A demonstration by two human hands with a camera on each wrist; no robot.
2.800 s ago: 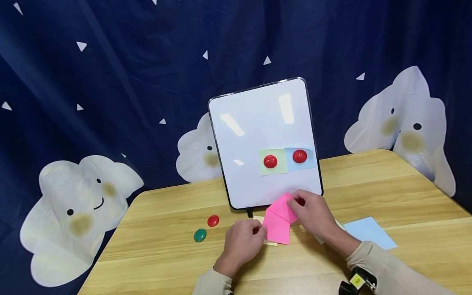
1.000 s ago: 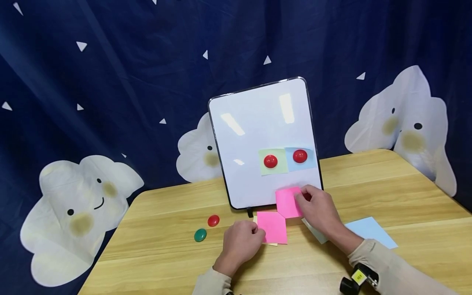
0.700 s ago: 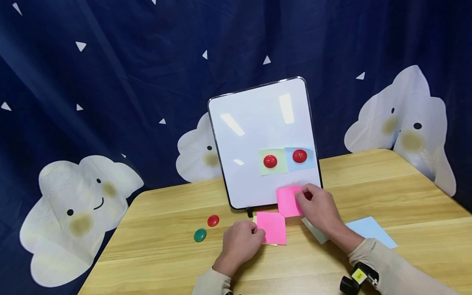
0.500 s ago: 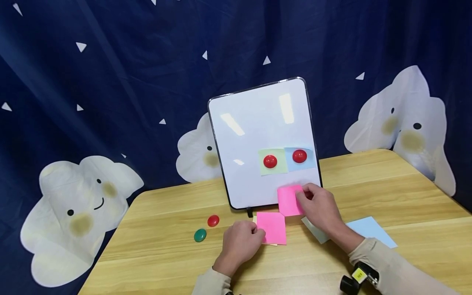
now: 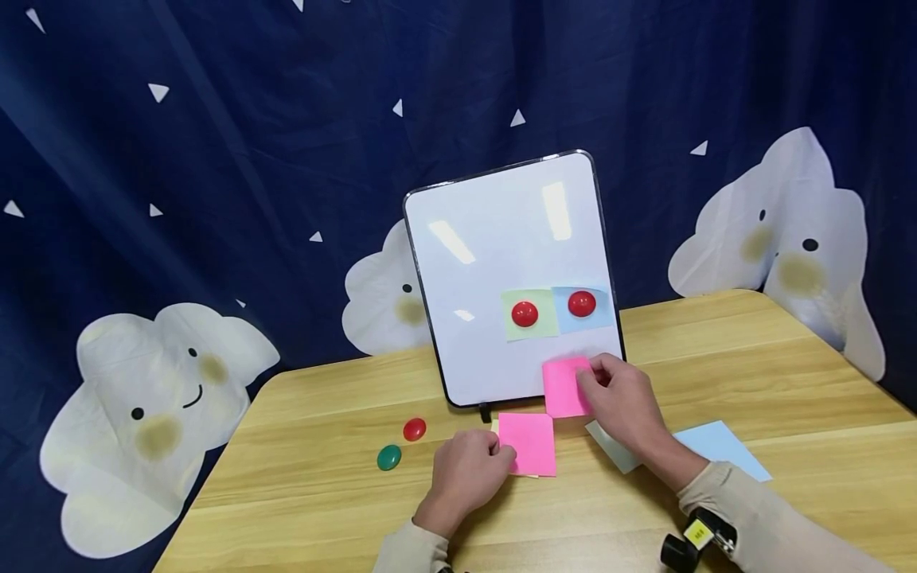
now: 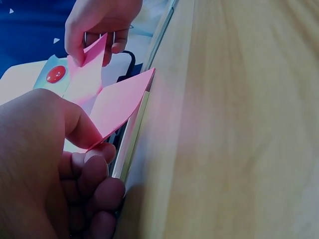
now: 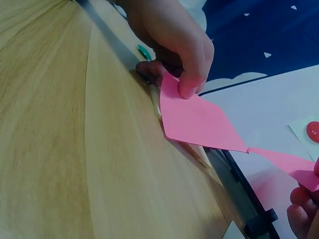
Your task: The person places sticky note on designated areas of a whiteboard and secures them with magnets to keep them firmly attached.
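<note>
Bright glare streaks across the whiteboard (image 5: 494, 267)! The head view's evenly lit and fairly clear; the left wrist view runs hazy, the table (image 6: 239, 124) soft and blurred.

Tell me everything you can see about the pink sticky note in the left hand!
The pink sticky note is a bright, plain square that looks like thin paper, slightly bent. The left hand pinches its left side. Its top right corner meets the other pink sticky note. It tilts in front of the whiteboard, above a pale yellow pad.
</note>
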